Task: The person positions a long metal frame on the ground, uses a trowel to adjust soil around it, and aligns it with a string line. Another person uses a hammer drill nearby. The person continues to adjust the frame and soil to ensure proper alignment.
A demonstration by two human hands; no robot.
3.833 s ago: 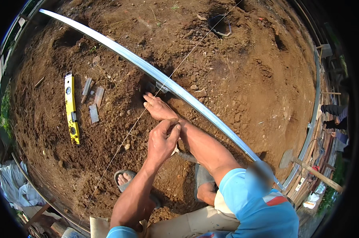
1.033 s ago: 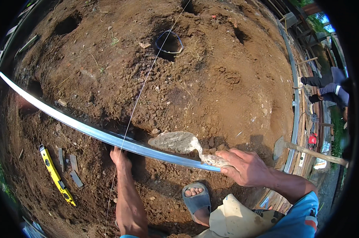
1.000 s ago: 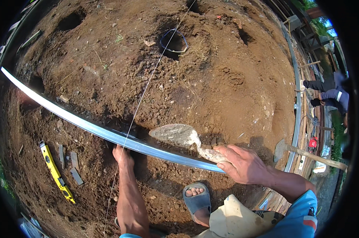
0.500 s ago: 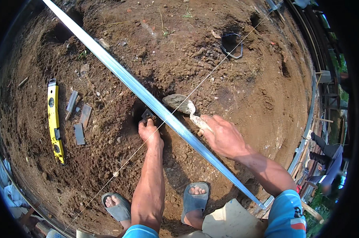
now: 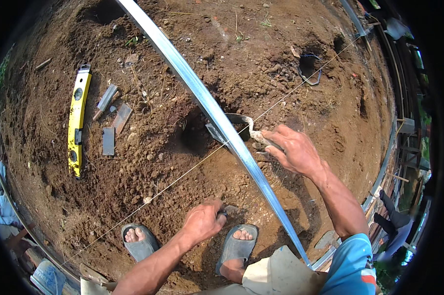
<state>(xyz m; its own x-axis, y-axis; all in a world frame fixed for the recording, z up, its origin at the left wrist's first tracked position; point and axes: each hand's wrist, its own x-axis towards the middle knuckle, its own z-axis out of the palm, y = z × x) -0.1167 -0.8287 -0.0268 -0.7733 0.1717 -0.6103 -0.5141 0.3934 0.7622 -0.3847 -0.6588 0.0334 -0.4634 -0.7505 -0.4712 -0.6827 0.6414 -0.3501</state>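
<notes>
My right hand (image 5: 291, 149) is closed round the handle of a trowel (image 5: 257, 133). The trowel's blade is partly hidden behind a long silver metal bar (image 5: 202, 93) that runs slantwise across the ground. Beside the bar opens a dark hole (image 5: 191, 132), and a grey flat piece (image 5: 213, 132) shows at its right edge. My left hand (image 5: 202, 223) hangs low over the soil between my sandalled feet, fingers curled. A small dark thing (image 5: 229, 210) shows at its fingertips; I cannot make out what it is. A taut string (image 5: 178, 179) crosses the bar.
On the left lie a yellow spirit level (image 5: 78, 118) and several small metal offcuts (image 5: 108, 141). Another hole (image 5: 309, 64) sits at the upper right, one more (image 5: 104, 11) at the upper left. A bucket (image 5: 49, 276) stands lower left. Another person (image 5: 396, 228) is at the far right.
My left hand has come out of the hole and back toward my feet. My right hand has tilted the trowel, moving its blade behind the bar. The view has shifted a little.
</notes>
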